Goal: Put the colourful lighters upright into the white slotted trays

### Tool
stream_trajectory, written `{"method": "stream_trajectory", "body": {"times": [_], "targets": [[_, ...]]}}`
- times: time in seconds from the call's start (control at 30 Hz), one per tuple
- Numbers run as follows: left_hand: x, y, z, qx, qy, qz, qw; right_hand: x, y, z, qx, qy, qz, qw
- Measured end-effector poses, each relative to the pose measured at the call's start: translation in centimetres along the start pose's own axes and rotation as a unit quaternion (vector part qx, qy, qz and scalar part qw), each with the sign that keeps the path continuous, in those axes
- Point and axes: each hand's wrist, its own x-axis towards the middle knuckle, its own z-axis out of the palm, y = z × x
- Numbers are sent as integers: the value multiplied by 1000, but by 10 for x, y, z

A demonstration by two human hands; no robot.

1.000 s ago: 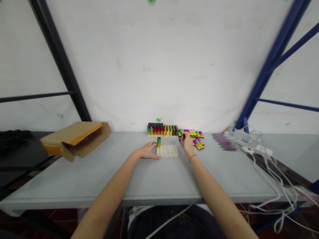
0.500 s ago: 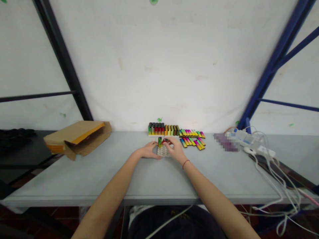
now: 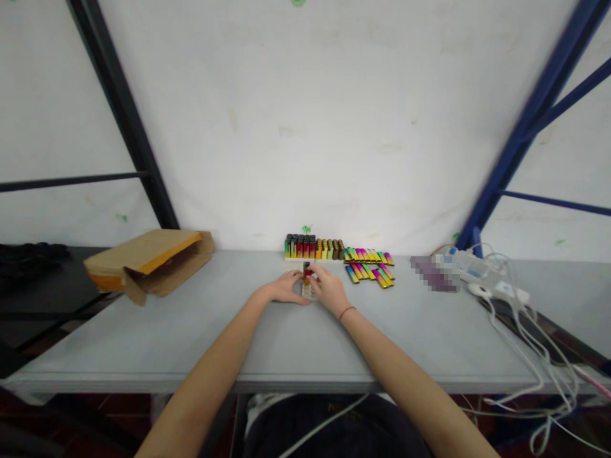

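A pale tray with small compartments [image 3: 307, 294] sits on the tabletop between my hands, largely covered by them. My left hand [image 3: 285, 288] grips its left side, the thumb along the front and the fingers curled behind. At the tray's back left corner a green lighter [image 3: 305, 264] stands upright. My right hand [image 3: 330, 289] pinches a red lighter [image 3: 308, 273] over the tray, close beside the green one. Whether the red lighter's lower end is seated in a compartment cannot be made out, since my fingers cover it.
Behind the tray stand a block of dark-topped lighters [image 3: 300, 247] and one of yellow-gold lighters [image 3: 329, 249]. Rows of shiny multicoloured lighters [image 3: 367, 256] lie to the right. An opened cardboard box [image 3: 147, 257] is at left; power strips [image 3: 470, 264] and tangled white cables [image 3: 520, 337] are at right.
My right hand has moved left and slightly down, bringing the red lighter beside the green one and covering more of the tray. My left hand stays in place.
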Motion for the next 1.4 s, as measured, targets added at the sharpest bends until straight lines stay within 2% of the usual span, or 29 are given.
{"method": "stream_trajectory", "body": {"times": [0.17,0.27,0.37,0.43,0.53,0.6,0.67,0.9,1.13,1.3,1.4], "targets": [[-1,2,-1,-3,-3,0,1000,0,-1,-3,-28,0,-26,999],[-2,3,-3,3,-6,-4,1000,3,9,-11,-46,28,9,998],[-4,5,-5,9,-16,-15,1000,4,30,-32,-121,77,142,979],[-4,7,-6,7,-22,-16,1000,2,50,-50,-181,89,266,943],[-4,7,-7,1,-23,-18,1000,-5,80,-74,-230,84,412,878],[-4,7,-7,-4,-23,-18,1000,-11,96,-82,-225,76,482,844],[-4,6,-6,-8,-22,-15,1000,-14,106,-86,-215,57,513,829],[-4,4,-6,-6,-23,-16,1000,-13,109,-87,-206,-2,501,841],[-5,7,-8,-2,-28,-22,999,-14,109,-85,-233,-33,484,843],[-5,8,-8,-4,-30,-28,999,-12,112,-86,-234,-21,459,857],[-6,8,-8,-6,-31,-30,999,-9,115,-85,-216,-16,418,882]]}}
